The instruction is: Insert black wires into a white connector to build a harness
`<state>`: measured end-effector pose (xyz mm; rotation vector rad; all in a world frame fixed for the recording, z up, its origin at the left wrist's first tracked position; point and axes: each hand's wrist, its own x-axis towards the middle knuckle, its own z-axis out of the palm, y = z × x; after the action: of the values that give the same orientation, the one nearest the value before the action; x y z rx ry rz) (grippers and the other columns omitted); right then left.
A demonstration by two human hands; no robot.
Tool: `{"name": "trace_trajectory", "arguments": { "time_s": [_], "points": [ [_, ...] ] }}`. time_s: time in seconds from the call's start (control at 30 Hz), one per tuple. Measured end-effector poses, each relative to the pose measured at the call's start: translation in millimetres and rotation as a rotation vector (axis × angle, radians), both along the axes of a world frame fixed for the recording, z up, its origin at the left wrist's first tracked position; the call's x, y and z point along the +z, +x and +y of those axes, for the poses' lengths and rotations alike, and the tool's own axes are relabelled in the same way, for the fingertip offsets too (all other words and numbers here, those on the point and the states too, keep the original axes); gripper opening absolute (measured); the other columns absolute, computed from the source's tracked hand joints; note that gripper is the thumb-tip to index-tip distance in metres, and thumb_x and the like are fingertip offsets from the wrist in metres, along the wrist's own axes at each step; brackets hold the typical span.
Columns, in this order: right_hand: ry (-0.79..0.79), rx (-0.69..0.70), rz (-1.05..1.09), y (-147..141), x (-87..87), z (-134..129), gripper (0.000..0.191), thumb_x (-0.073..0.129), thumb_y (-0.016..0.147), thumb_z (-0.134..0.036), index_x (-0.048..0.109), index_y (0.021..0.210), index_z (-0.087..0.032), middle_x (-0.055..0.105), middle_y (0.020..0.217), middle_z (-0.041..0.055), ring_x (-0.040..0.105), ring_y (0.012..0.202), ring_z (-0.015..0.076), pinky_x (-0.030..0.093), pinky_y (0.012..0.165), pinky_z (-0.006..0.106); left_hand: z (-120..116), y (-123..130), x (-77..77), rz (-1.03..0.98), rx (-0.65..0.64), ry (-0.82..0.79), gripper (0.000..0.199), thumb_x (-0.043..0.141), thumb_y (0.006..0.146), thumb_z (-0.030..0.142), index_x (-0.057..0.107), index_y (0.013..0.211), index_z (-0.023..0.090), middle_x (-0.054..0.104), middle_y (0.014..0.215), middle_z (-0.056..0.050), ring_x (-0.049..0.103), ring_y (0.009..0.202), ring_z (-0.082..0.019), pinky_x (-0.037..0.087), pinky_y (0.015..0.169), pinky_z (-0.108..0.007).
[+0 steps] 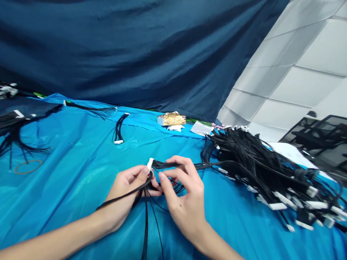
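Black wires (pixel 146 231) trail below the left hand (pixel 121 186), which pinches a white connector (pixel 150 163). Alongside, the right hand (pixel 187 198) grips wires.

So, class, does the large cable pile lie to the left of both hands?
No: the pile lies to the right of the right hand, on the blue cover.

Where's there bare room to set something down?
Blue sheet lies bare between the brown loop and left hand, and right of the right hand, below the cable heap. Crowded: that heap and the leftmost cables.
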<state>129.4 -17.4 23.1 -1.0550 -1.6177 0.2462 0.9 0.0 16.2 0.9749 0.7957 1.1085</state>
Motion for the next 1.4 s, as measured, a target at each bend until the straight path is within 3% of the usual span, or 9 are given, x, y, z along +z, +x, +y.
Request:
{"name": "trace_trajectory", "arguments": {
  "time_s": [1.4],
  "points": [
    [-0.043,0.021,-0.026,1.0,-4.8,6.0,0.013,0.052,0.078,-0.015,0.062,0.070,-0.018,0.054,0.093,0.0065,0.054,0.087,0.0171,0.046,0.073,0.029,1.8,-0.4,-0.6,0.008,-0.025,-0.001,0.022,0.052,0.077,0.033,0.058,0.069,0.013,0.054,0.067,-0.001,0.053,0.066,-0.011,0.051,0.068,-0.027]
  ]
}}
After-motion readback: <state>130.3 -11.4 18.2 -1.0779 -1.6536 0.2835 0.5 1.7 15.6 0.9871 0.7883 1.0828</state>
